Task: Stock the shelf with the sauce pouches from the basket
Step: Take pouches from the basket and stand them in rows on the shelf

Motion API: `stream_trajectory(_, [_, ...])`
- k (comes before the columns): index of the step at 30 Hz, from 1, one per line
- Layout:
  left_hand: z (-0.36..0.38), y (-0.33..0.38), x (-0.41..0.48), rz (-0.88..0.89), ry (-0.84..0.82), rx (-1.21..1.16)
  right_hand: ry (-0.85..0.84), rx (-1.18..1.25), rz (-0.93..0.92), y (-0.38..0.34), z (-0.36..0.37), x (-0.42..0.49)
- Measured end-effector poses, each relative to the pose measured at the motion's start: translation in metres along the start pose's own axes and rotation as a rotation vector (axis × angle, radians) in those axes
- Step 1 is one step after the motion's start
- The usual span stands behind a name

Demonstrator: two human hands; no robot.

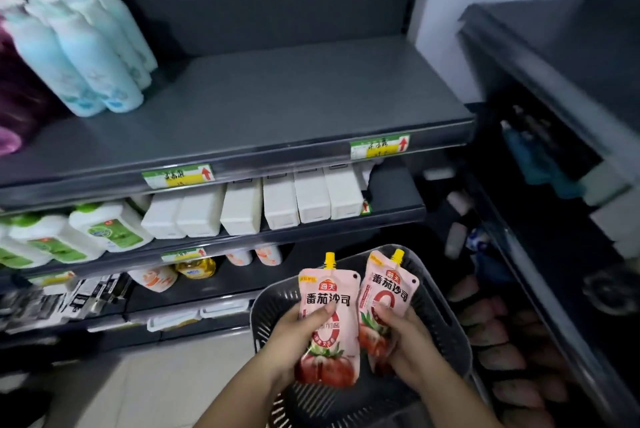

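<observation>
Each hand holds one pink sauce pouch upright over the grey basket [446,316]. The left hand [294,337] grips the left pouch [329,292] round its lower half, with the thumb pressed across the front and the fingers curled behind. The right hand [408,348] grips the right pouch [389,285] the same way, thumb on the printed front. The two pouches stand side by side with their edges touching or nearly so, yellow caps pointing up, the right one tilted slightly to the right. Above them the grey shelf [277,98] is bare across its middle and right, with blue bottles [79,46] standing at its left end. White boxes [277,202] line the shelf below.
</observation>
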State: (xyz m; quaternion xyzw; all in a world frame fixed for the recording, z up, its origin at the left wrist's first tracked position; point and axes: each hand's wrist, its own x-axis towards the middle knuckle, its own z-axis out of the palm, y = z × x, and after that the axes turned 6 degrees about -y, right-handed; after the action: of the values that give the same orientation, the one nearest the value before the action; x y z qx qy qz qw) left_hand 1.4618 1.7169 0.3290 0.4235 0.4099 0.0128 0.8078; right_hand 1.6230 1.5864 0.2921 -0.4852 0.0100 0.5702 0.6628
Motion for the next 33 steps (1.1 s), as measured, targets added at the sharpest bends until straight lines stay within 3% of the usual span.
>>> stream_trajectory(9, [0.025,0.038,-0.023,0.101,-0.144,0.078,0.131,-0.445,-0.379,-0.053,0.03,-0.068])
stream_trajectory(16, [0.078,0.053,-0.055,0.241,-0.182,0.079,0.18,-0.452,-0.436,-0.088,0.01,-0.142])
stream_trajectory(23, [0.153,0.042,-0.106,0.346,-0.331,0.178,0.231,-0.406,-0.603,-0.096,-0.024,-0.255])
stream_trajectory(33, [0.285,-0.022,-0.194,0.419,-0.564,0.341,0.475,-0.34,-0.805,-0.069,-0.098,-0.441])
